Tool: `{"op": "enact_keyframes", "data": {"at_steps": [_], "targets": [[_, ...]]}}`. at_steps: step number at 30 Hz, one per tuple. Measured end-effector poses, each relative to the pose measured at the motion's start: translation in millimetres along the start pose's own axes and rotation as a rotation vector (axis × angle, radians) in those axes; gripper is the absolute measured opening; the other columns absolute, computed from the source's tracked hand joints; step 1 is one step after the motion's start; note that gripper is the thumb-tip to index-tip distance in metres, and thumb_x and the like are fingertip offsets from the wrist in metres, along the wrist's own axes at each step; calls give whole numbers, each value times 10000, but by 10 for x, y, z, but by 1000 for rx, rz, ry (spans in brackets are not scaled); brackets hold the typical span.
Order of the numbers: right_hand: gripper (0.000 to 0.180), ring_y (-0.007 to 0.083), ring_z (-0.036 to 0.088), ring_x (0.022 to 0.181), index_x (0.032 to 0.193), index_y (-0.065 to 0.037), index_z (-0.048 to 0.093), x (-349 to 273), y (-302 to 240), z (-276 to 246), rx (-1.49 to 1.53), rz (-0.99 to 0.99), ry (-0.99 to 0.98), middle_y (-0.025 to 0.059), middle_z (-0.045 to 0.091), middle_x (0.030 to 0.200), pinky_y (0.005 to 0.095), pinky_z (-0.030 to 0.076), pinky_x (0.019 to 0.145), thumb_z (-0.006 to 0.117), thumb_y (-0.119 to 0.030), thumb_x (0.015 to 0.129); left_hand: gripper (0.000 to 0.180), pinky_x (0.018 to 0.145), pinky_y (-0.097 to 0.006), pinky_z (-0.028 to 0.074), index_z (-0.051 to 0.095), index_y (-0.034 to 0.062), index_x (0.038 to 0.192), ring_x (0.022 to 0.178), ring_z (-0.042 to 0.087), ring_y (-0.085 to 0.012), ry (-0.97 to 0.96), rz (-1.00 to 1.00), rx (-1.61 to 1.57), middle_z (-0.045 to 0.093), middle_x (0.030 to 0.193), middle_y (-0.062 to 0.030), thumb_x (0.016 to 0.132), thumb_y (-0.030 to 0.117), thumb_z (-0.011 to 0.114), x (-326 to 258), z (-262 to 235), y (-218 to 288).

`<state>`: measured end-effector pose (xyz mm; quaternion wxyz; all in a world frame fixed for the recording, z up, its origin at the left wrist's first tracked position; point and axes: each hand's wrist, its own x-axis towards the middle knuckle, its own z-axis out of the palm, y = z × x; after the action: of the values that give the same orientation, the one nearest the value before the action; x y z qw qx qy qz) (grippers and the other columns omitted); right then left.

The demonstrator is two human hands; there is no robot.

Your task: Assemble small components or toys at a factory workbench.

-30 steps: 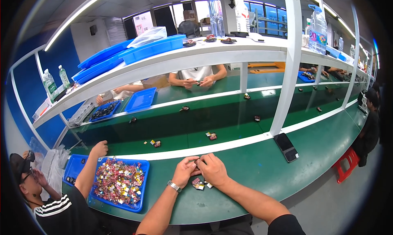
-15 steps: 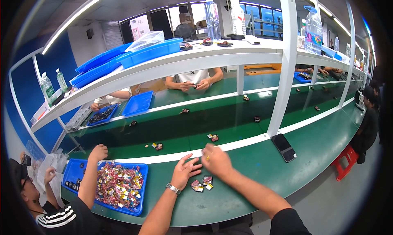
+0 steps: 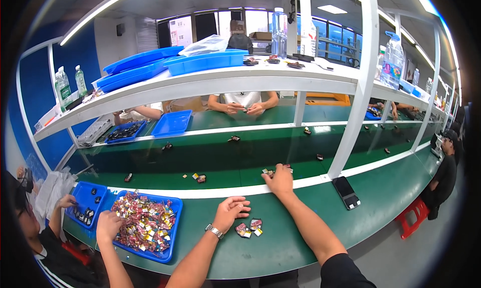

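Beyond the white rail, my right hand (image 3: 280,180) reaches down to the dark green strip, fingers bent over a small group of electronic modules (image 3: 268,172). A reddish, dark-edged electronic module (image 3: 287,166) shows at its fingertips; the grip is partly hidden. My left hand (image 3: 233,211) hovers over the green table with its fingers loosely curled and slightly apart, holding nothing visible. A metal-banded watch (image 3: 214,231) is on that wrist. Just below this hand lie two electronic modules with red, white and yellow parts, a left module (image 3: 243,231) and a right module (image 3: 256,226).
On the left stands a blue tray (image 3: 176,228) heaped with small wired parts, a neighbour's hand (image 3: 107,227) at its edge. Behind it is another blue tray (image 3: 102,193) with black pieces. A phone (image 3: 345,192) lies right, beside a white post (image 3: 354,97). A shelf (image 3: 250,85) spans overhead.
My right hand has moved from beside my left hand out over the rail to the modules on the strip. My left hand stays near the two modules. The neighbour's hand has come lower along the tray.
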<state>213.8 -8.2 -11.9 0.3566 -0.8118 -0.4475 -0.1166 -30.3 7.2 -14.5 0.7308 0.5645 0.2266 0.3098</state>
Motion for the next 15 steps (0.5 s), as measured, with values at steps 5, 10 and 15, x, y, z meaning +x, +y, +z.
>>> {"op": "enact_keyframes", "data": {"at_steps": [5, 10, 15], "targets": [[476, 344, 605, 963, 1030, 42, 541, 72, 180, 154, 4, 81, -17, 209, 629, 979, 426, 485, 865, 795, -180, 693, 257, 727, -296, 576, 517, -55, 1187, 886, 667, -206, 4, 8, 28, 644, 1101, -181, 950, 43, 519, 52, 32, -8], [527, 259, 623, 1028, 1189, -43, 531, -236, -10, -289, 643, -191, -412, 116, 658, 1129, 364, 487, 896, 759, -66, 715, 306, 601, -242, 509, 539, -23, 1190, 737, 616, -121, 120, -13, 12, 660, 1050, -129, 1009, 212, 460, 42, -113, 38], [501, 275, 529, 1164, 1231, -64, 531, -611, -497, -929, 579, -544, -576, 92, 616, 1175, 377, 441, 985, 686, 1, 759, 376, 692, -271, 522, 540, -22, 1245, 834, 618, -139, -251, -148, -108, 641, 1058, -95, 1016, 260, 445, 7, -180, 188]]}}
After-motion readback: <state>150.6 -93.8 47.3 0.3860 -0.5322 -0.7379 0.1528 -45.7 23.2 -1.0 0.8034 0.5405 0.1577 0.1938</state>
